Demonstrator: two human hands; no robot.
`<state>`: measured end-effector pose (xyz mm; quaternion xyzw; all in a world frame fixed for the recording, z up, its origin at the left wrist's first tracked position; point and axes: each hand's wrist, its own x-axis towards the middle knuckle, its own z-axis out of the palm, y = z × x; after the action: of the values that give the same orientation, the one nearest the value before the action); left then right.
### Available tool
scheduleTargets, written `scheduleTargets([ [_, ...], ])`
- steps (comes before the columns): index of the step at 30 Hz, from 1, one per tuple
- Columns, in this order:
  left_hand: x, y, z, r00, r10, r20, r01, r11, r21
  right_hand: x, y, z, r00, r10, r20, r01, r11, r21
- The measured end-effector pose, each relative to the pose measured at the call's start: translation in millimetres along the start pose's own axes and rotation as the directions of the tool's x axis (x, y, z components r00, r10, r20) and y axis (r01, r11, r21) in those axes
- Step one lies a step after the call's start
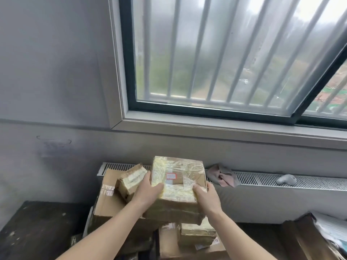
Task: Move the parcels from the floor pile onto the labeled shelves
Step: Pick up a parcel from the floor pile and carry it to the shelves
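A taped cardboard parcel (178, 177) with a small red-edged label is held up in front of me, over the pile. My left hand (148, 190) grips its left side and my right hand (206, 197) grips its right side. A smaller taped parcel (130, 180) lies tilted just left of my left hand, on a large brown box (109, 199). More parcels (197, 233) sit below the held one. No shelves are in view.
A white radiator (281, 182) runs along the wall under a barred window (225, 53), with a pinkish cloth (222, 175) and a grey rag (286, 179) on it. A dark surface (37, 231) lies at the lower left. Papers and cardboard (323, 235) are stacked at the lower right.
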<state>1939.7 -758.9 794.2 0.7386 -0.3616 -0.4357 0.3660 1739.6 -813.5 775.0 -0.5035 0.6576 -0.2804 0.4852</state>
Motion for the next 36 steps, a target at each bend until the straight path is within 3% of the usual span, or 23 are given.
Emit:
scheduleTargets([
  [12,61.2,-5.9,117.9,0.983,-0.182,-0.001,0.181,0.981,-0.068,100.8,72.5,-47.3,0.993,0.072,0.091,-0.071,0.997,-0.017],
  [22,95.5,-26.9,136.4,0.973,-0.231,-0.008,0.230,0.972,-0.052,147.2,97.1,-33.5,0.990,0.075,0.122,-0.059,0.990,-0.127],
  [28,91.1,-47.5,138.0,0.963,-0.265,0.044,0.261,0.962,0.085,147.6,113.9,-24.2,0.983,0.119,0.137,-0.093,0.979,-0.180],
  [36,88.0,-47.0,143.6,0.924,-0.379,0.054,0.373,0.922,0.105,146.4,114.3,-19.3,0.977,0.163,0.138,-0.152,0.984,-0.092],
])
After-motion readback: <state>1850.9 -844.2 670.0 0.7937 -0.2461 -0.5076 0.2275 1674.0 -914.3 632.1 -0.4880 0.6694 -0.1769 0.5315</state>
